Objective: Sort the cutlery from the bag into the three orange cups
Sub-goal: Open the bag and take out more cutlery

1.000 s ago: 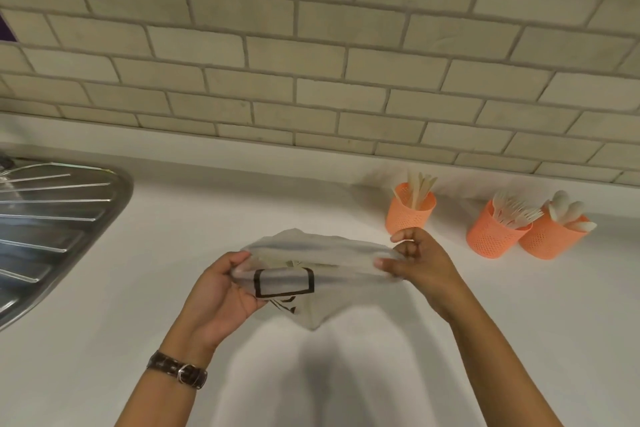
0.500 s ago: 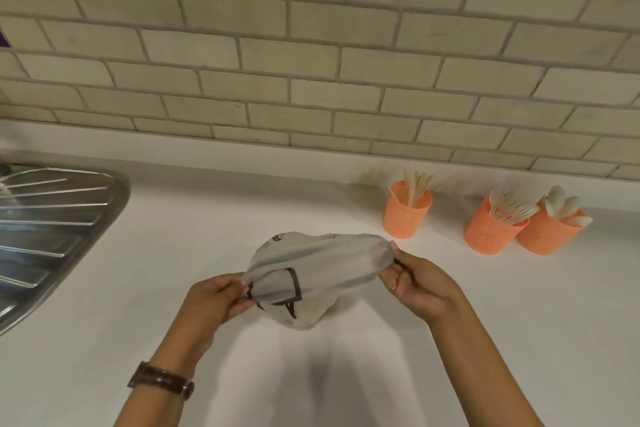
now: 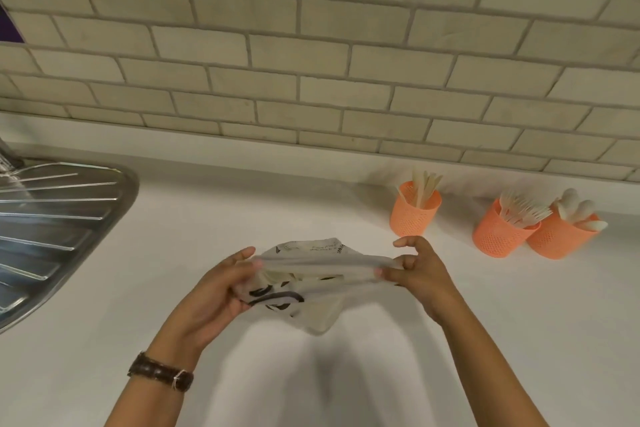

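Three orange perforated cups (image 3: 415, 213) at two o'clock on the white worktop (image 3: 104, 340); pale grey bag (image 3: 318, 308) with black print.

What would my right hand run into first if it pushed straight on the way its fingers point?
The right hand points left into the bag it pinches; past that, probably the left hand.

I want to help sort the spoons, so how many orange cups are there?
3, all on the counter: the left cup stands apart, and the middle cup and right cup sit close together. None seems hidden.
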`<state>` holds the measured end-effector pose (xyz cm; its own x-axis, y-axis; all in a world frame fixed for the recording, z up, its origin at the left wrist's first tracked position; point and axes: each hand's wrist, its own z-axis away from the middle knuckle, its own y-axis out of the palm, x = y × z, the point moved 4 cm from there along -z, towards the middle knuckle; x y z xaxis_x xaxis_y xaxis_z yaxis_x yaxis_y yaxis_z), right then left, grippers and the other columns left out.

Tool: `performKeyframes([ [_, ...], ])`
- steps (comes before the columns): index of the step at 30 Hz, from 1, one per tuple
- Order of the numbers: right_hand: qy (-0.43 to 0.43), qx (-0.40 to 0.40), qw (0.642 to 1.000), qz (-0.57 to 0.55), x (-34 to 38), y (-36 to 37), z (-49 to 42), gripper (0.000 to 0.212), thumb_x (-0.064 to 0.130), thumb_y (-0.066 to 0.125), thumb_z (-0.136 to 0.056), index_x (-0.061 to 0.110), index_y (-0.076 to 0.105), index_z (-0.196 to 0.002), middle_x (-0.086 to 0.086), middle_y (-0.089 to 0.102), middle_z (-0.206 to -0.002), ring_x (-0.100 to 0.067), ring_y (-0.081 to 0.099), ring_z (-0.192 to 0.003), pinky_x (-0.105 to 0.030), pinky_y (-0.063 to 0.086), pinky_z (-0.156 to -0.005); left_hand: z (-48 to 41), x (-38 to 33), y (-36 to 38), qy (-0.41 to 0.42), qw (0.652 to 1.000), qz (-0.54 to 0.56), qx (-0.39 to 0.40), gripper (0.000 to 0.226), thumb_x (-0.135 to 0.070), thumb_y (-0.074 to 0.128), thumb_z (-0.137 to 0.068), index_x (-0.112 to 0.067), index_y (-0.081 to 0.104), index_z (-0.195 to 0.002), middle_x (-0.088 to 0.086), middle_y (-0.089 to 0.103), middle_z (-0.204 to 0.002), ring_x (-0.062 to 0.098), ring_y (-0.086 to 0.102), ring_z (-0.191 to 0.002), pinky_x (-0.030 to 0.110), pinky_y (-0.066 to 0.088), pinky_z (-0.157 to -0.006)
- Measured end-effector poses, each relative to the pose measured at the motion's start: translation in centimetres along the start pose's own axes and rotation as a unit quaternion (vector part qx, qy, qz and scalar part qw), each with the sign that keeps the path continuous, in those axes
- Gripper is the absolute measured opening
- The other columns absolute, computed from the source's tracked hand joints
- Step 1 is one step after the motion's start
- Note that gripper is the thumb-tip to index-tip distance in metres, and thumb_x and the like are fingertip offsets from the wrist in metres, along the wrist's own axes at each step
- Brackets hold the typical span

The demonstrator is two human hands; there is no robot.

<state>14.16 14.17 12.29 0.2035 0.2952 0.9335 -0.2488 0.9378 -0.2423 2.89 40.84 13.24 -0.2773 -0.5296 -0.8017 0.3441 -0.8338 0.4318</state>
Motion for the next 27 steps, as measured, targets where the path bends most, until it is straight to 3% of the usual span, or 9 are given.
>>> performKeyframes([
  [2,-0.085,-0.101,0.984,0.120,0.1,0.0,-0.1,0.024,0.006,0.074,-0.075,0.014,0.058,-0.090,-0.002,0.061,-0.076,-0.017,0.056,-0.063,-0.028,0.051,-0.065,-0.1,0.0,-0.4,0.048,0.979,-0.186,-0.069,0.050,-0.018,0.077,-0.059,-0.024,0.053,-0.102,0.012,0.067,-0.094,0.026,0.064,-0.080,0.034,0.051,-0.073],
  [5,-0.139,-0.167,0.949,0.227,0.3,0.0,0.1,0.016,0.015,0.070,-0.081,0.015,0.062,-0.067,0.001,0.064,-0.069,-0.015,0.058,-0.061,-0.019,0.043,-0.061,0.2,-0.5,-0.2,0.163,0.910,-0.354,-0.141,0.039,-0.008,0.074,-0.072,-0.029,0.044,-0.086,0.010,0.062,-0.084,0.025,0.053,-0.069,0.032,0.043,-0.064],
  [9,0.045,-0.040,0.986,-0.155,-0.5,0.0,-0.2,0.012,0.003,0.058,-0.090,0.000,0.067,-0.083,-0.016,0.067,-0.074,-0.019,0.065,-0.058,-0.031,0.060,-0.062,1.7,-1.5,0.9,0.307,0.811,-0.480,-0.133,0.039,0.005,0.063,-0.075,-0.030,0.047,-0.069,-0.014,0.055,-0.105,0.006,0.058,-0.083,0.022,0.046,-0.065],
  [13,0.209,0.098,0.839,-0.493,-0.6,1.6,0.4,0.021,-0.007,0.073,-0.068,-0.004,0.067,-0.088,-0.020,0.071,-0.089,-0.028,0.072,-0.068,-0.040,0.060,-0.056,1.8,-1.1,1.0,0.262,0.788,-0.552,-0.070,0.053,0.007,0.056,-0.080,-0.038,0.064,-0.052,-0.029,0.053,-0.107,0.004,0.060,-0.082,0.012,0.043,-0.068],
  [15,0.222,0.111,0.820,-0.516,-0.7,1.9,0.3,0.038,-0.010,0.079,-0.053,-0.006,0.069,-0.090,-0.021,0.071,-0.096,-0.033,0.072,-0.076,-0.049,0.059,-0.065,1.8,-0.9,1.3,0.256,0.749,-0.607,-0.071,0.049,-0.001,0.053,-0.086,-0.045,0.068,-0.072,-0.028,0.051,-0.105,-0.003,0.056,-0.074,0.005,0.038,-0.062],
  [17,0.240,0.118,0.820,-0.506,-0.5,2.1,0.4,0.033,-0.004,0.057,-0.070,-0.006,0.063,-0.103,-0.022,0.069,-0.102,-0.035,0.071,-0.081,-0.051,0.057,-0.071,1.8,-0.4,1.7,0.237,0.719,-0.650,-0.070,0.045,-0.004,0.049,-0.088,-0.043,0.064,-0.103,-0.025,0.045,-0.110,-0.002,0.051,-0.070,0.005,0.037,-0.058],
  [20,0.257,0.134,0.837,-0.465,-0.8,2.6,0.4,0.036,-0.002,0.042,-0.074,-0.010,0.061,-0.104,-0.025,0.069,-0.099,-0.037,0.071,-0.078,-0.048,0.059,-0.064,1.6,0.1,2.2,0.200,0.676,-0.704,-0.085,0.053,-0.010,0.050,-0.088,-0.035,0.042,-0.135,-0.012,0.033,-0.129,0.006,0.046,-0.097,0.010,0.041,-0.069],
  [22,0.248,0.137,0.862,-0.420,-0.9,3.0,0.4,0.032,-0.001,0.041,-0.081,-0.007,0.062,-0.104,-0.022,0.069,-0.095,-0.033,0.071,-0.074,-0.043,0.059,-0.064,1.1,-0.1,2.3,0.158,0.681,-0.710,-0.081,0.062,-0.020,0.057,-0.087,-0.033,0.029,-0.141,-0.005,0.026,-0.130,0.013,0.040,-0.110,0.019,0.045,-0.081],
  [27,0.228,0.094,0.865,-0.436,0.1,3.2,-1.7,0.014,0.004,0.040,-0.097,0.006,0.053,-0.101,-0.017,0.065,-0.083,-0.025,0.066,-0.054,-0.032,0.055,-0.048,-0.6,-1.9,2.7,0.084,0.819,-0.567,-0.030,0.083,-0.012,0.070,-0.077,-0.027,0.024,-0.143,0.002,0.031,-0.116,0.018,0.046,-0.099,0.023,0.040,-0.090],
])
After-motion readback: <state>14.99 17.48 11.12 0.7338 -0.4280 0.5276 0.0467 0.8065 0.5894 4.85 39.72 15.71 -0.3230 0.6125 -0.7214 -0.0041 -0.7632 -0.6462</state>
